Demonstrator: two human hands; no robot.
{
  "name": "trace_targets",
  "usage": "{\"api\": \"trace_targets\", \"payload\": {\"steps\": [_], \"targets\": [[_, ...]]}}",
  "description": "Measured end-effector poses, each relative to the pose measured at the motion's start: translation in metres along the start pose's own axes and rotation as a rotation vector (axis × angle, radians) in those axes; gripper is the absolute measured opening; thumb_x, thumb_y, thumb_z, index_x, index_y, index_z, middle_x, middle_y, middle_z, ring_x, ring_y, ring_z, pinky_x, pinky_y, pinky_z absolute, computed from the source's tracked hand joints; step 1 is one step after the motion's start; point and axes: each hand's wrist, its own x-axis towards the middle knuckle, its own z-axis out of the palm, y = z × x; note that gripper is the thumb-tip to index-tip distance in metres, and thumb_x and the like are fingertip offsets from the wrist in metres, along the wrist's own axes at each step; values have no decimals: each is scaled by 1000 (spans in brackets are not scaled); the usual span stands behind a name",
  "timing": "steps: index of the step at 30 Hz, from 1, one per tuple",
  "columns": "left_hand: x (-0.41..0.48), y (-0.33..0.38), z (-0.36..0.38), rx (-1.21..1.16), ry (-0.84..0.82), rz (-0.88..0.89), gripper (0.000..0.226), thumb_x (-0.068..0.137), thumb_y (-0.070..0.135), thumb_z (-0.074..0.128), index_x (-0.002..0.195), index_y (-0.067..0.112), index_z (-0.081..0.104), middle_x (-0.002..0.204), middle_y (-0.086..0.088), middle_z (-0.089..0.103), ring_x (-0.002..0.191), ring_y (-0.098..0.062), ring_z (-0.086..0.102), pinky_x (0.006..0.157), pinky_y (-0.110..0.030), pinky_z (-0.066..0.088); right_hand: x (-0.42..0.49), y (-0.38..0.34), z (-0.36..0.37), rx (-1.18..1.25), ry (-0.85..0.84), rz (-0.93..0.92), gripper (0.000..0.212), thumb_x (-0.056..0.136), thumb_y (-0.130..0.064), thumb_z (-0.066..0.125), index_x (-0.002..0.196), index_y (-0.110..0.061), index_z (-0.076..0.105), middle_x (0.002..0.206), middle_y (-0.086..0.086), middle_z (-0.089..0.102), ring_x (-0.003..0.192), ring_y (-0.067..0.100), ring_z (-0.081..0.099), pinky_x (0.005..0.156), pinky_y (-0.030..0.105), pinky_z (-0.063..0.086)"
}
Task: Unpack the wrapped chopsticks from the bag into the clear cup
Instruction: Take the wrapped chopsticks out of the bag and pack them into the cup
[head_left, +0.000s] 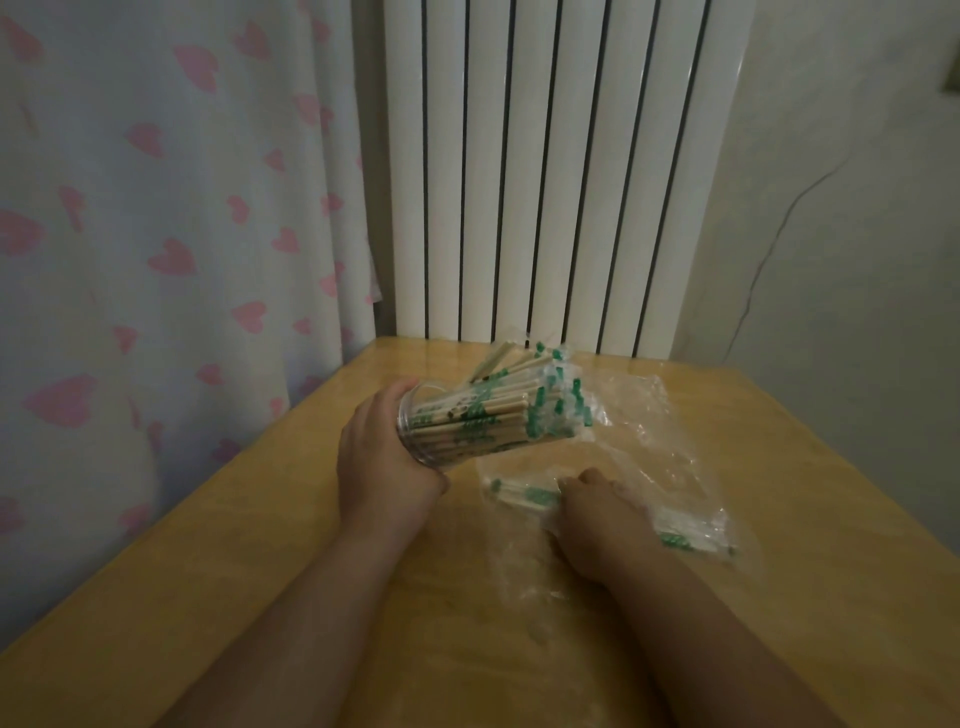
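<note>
Home interior, a lived-in room corner, domestic rather than commercial. A white fabric curtain (156, 234) printed with pink hearts hangs along the left side. A tall white column radiator (545, 171) stands at the back, just behind a small light-wood table (322, 545). On the right is a plain painted wall (857, 260) with a thin dark line (777, 228) running down it — cable or crack, cannot tell. Dim indoor light.

Item: your left hand (384, 457), bare; left forearm (322, 597) bare, uncovered down to the view's lower edge. Item: your right hand (597, 525), bare; right forearm (701, 623) likewise uncovered to the lower edge.
</note>
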Motion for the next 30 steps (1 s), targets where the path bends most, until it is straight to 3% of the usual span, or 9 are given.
{"api": "trace_targets", "payload": {"steps": [2,5,11,15,17,20,22,26,30], "targets": [[0,0,-1,-2,-3,-2,98,43,3,84,131,31,51,124,5,54,116,-22,48,94,-42,47,-2,-3,-3,-53,19,-55,26,96,-25,49,117,-20,62,115,5,51,115,29,48,99,42,41],[1,0,-1,-8,3,-5,97,43,3,85,130,30,51,123,4,55,115,-23,48,94,-41,46,-6,-8,-6,-148,32,-122,22,94,-18,49,110,-17,65,108,6,57,101,26,56,85,35,46],[0,0,-1,-6,-3,1,97,43,5,85,130,29,52,122,4,55,115,-23,49,95,-41,46,-18,-8,-12,-189,27,-199,22,97,-27,45,111,-16,57,104,4,57,93,24,57,79,35,48],[0,0,-1,4,-10,-2,97,44,5,85,130,31,51,122,5,55,115,-21,48,95,-39,46,-26,-8,-23,-154,96,-197,3,97,-22,44,100,-22,44,76,-5,47,73,21,50,60,32,39],[0,0,-1,4,-13,-7,97,44,5,85,131,31,50,123,5,54,116,-21,47,95,-39,45,-31,-8,-28,-142,96,-193,5,98,-26,49,100,-24,45,78,-4,50,75,19,51,60,31,41],[-1,1,-1,-1,-15,-5,95,47,4,84,131,31,50,124,6,53,117,-20,46,96,-38,44,-39,-8,-37,-155,24,-159,24,90,-40,64,106,-23,60,89,-2,59,83,18,55,74,31,49],[-1,1,-1,-2,-19,-5,94,48,4,84,131,31,50,124,6,53,116,-20,46,95,-38,44,-44,-6,-43,-212,25,-119,27,84,-39,72,106,-23,66,91,-3,65,85,18,60,78,33,54],[0,-2,0,-6,-7,1,95,45,5,84,131,30,51,123,6,55,115,-22,48,95,-43,47,-53,-4,-56,-315,98,-100,21,84,-39,72,102,-28,71,90,-2,68,80,18,61,70,30,50],[2,-3,1,-15,11,-14,95,45,4,85,131,31,51,124,6,55,117,-22,48,96,-43,47,-61,-9,-68,-263,245,-179,14,90,-39,63,101,-33,70,85,-6,65,77,15,60,66,28,44]]}}
